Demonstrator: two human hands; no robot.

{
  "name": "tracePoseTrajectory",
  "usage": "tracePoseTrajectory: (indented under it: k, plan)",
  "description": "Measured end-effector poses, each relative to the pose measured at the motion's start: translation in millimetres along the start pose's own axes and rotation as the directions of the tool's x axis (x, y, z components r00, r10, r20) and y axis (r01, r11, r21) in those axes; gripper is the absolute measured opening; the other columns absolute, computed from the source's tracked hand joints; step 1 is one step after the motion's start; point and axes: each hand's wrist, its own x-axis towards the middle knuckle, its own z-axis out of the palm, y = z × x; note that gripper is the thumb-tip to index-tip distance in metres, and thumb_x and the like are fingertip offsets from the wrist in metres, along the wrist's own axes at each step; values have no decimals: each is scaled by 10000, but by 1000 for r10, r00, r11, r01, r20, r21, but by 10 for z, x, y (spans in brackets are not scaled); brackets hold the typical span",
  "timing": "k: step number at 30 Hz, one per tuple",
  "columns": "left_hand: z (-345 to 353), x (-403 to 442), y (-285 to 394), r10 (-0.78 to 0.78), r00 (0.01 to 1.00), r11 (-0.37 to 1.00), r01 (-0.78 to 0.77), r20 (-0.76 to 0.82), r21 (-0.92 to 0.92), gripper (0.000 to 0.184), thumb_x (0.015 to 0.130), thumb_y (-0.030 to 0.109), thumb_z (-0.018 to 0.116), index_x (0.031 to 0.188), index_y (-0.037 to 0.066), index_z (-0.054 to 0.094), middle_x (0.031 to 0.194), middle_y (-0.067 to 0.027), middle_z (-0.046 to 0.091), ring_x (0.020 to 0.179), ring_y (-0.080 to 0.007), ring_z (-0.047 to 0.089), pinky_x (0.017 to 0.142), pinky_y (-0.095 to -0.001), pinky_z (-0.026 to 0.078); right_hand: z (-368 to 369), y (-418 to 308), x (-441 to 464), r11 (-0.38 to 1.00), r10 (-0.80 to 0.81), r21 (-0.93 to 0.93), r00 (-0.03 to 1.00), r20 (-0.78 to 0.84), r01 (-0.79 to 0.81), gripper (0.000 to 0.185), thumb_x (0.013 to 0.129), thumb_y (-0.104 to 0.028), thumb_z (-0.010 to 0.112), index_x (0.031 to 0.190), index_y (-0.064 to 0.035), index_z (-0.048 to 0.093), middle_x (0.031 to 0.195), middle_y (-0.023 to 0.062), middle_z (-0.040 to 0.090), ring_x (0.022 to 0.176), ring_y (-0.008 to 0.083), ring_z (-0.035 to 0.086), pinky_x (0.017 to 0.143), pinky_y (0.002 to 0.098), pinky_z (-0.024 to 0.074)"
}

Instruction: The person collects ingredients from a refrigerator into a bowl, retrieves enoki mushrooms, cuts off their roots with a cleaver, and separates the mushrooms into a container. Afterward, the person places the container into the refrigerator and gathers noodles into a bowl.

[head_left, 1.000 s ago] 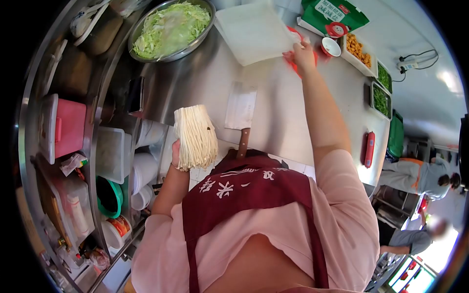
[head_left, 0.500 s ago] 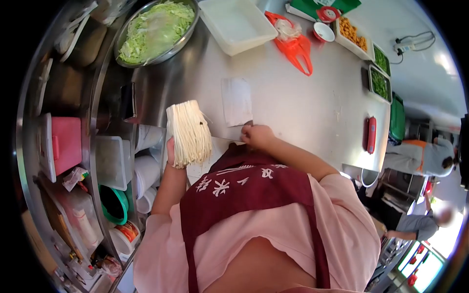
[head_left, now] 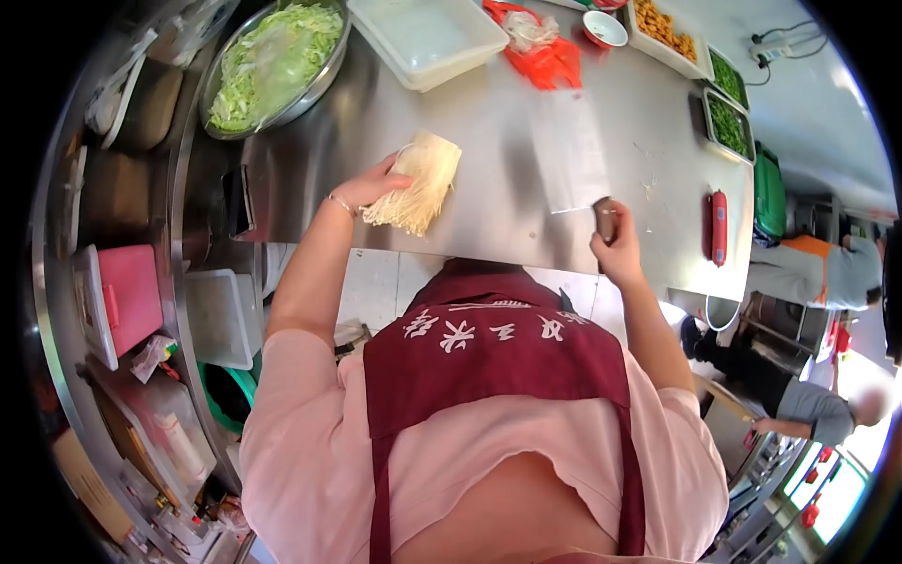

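My left hand [head_left: 374,184] is closed around one side of a pale bunch of enoki mushrooms [head_left: 425,179], over the near left part of the steel table. Their thin stems hang loose at the lower end. My right hand [head_left: 615,246] grips the dark handle of a cleaver [head_left: 568,155]. Its broad, shiny blade points away from me over the table, to the right of the mushrooms. I cannot tell whether the blade touches the steel.
On the steel table [head_left: 489,221] are a bowl of shredded cabbage [head_left: 272,70], a white tub [head_left: 423,47], a red plastic bag [head_left: 545,61], trays of chopped greens [head_left: 728,127] and a red-wrapped tube [head_left: 719,228]. Shelves with containers stand left. Two people are at right.
My left hand has brought the enoki mushrooms forward and to the right, over the table. My right hand has carried the cleaver to the right, away from my body. The view has shifted slightly.
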Motion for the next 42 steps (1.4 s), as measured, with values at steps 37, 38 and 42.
tracePoseTrajectory:
  k: [37,38,42]
  plan:
    - [1218,711,-249,380,863,157,295,-333,943,743,613,456,736,1095,-29,443,1004,-166,520,868,-308,575,727,-400,504,443,-770,-20,636,-120,-716,954,276,288,187,892,-192,499,900,-14,440,773,163,601,633,297,639,542,375,532]
    - [1216,716,-255,383,864,153,290,-327,945,729,612,450,738,1084,-23,445,1001,-161,522,864,-307,575,724,-400,504,427,-802,-7,639,-86,-715,950,301,284,184,893,-185,495,903,-10,438,777,172,603,641,309,637,552,385,531]
    - [1204,753,-227,336,879,159,302,-339,940,708,610,441,738,1070,-12,448,1001,-148,522,852,-300,572,716,-397,497,562,-857,266,720,-73,-633,938,340,286,165,876,-146,489,911,6,438,781,198,604,663,349,631,594,420,526]
